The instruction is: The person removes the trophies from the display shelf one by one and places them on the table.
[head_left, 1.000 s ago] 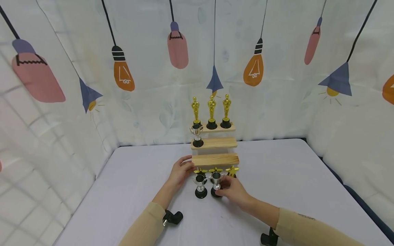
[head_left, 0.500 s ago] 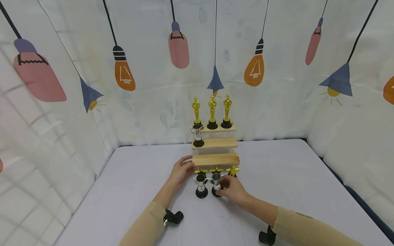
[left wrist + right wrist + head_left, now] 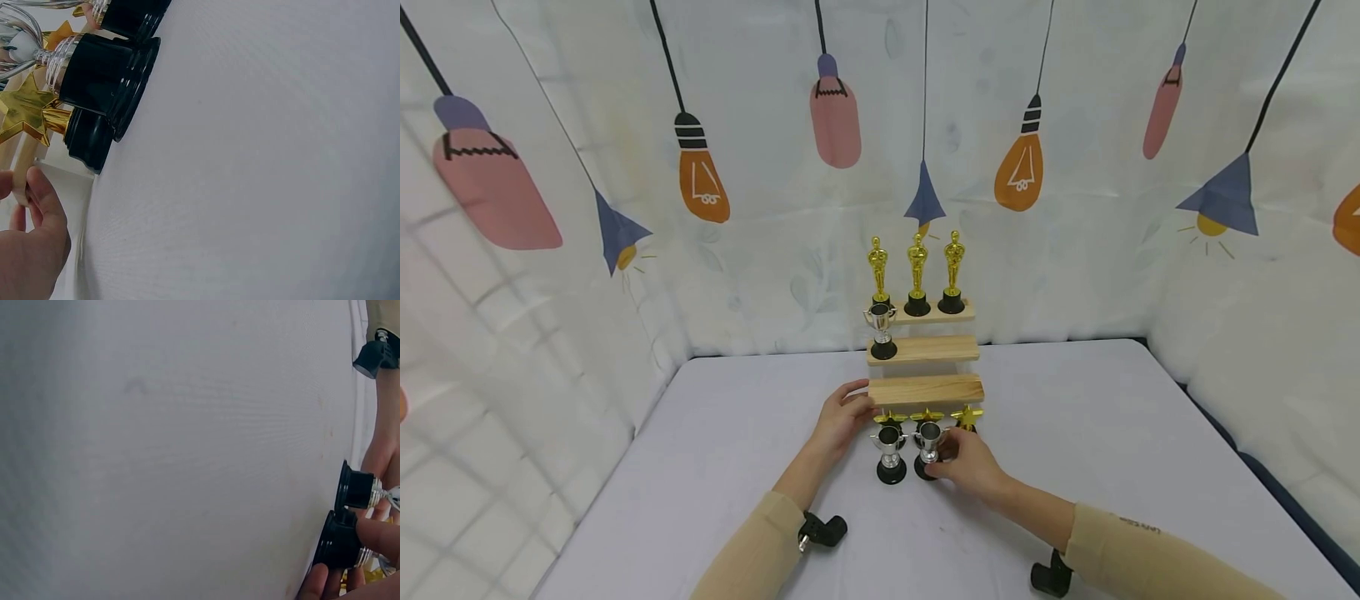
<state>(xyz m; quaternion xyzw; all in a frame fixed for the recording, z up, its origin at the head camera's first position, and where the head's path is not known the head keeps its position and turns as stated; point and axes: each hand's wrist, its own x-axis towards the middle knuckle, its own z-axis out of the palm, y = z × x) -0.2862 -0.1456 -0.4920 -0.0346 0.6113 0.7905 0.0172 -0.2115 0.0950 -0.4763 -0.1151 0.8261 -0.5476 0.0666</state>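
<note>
On a white-covered table (image 3: 1075,458), just in front of a three-tiered wooden stand, the right silver cup (image 3: 928,446) of a front pair is upright in the person's right hand (image 3: 973,471). The thumb and fingers are clamped on its black base from opposite sides; whether that base touches the table cannot be told. Just beside it stands the left silver cup (image 3: 890,454), their handles close together.

The left hand (image 3: 838,421) pinches the left end of the lowest shelf (image 3: 925,389) — thumb on one face, fingers on the other. Three gold star trophies (image 3: 967,417) line up between that shelf and the front cups, partly hidden by them.

Higher up, another silver cup (image 3: 882,332) stands at the left end of the middle shelf (image 3: 936,349), and three gold figurines (image 3: 917,271) on black bases stand in a row on the top shelf (image 3: 932,317). Behind everything hangs a pale backdrop (image 3: 760,275) printed with lamps — pink, orange and blue.
</note>
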